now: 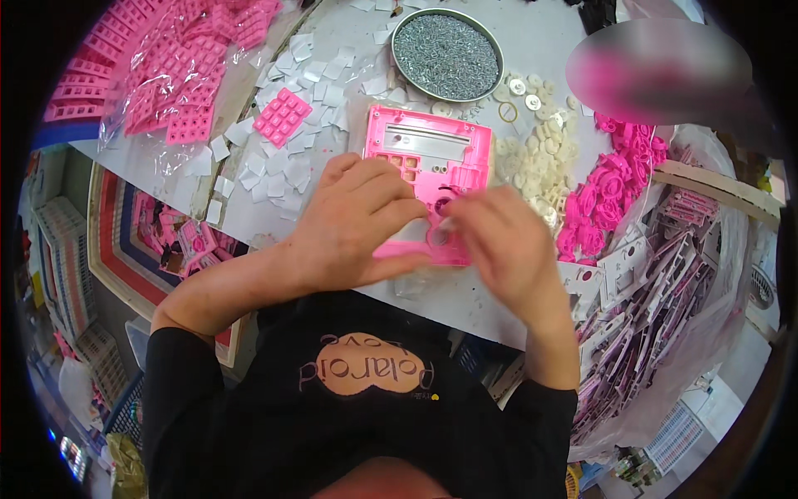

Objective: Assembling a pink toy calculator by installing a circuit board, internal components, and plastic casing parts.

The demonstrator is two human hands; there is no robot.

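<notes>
The pink casing (426, 179) lay near the front edge of the table (482, 304). The left hand (353, 216) arched over its left side, the right hand (511, 245), blurred, over its right; neither of the 2 grips could be told.

Our white tabletop (349, 35) carries a round tin (500, 72) of small metal pieces (446, 54), scattered white squares (297, 172), a heap of cream-coloured round parts (546, 158), a tangle of pink pieces (611, 179), a pink casing (477, 154) and, at left, bagged pink grids (184, 87).
</notes>
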